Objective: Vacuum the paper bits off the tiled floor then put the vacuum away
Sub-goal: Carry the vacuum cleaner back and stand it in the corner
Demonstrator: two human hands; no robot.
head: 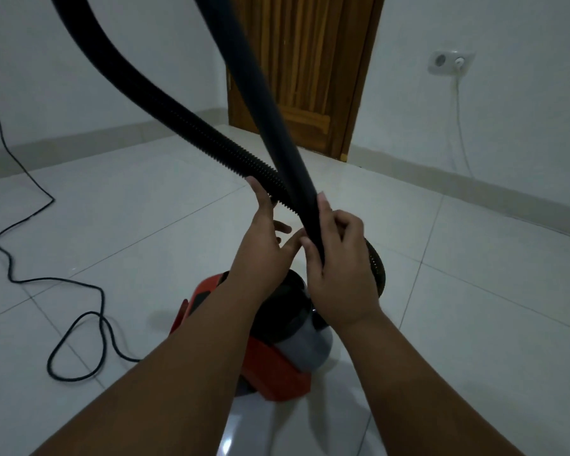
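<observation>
Two bare forearms reach forward over a red and black vacuum [277,343] on the tiled floor [474,324] at 6 o'clock. The right hand [339,274] grips a smooth black tube [264,93]; the left hand [264,245], fingers open, touches the ribbed hose [165,106]. A black cord [79,324] loops at 8 o'clock. A wooden door [303,67] stands at 12 o'clock.

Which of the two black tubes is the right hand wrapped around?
The smooth tube: the right hand grips its lower end. The ribbed hose crosses behind it, touched only by the left hand's fingertips.
</observation>
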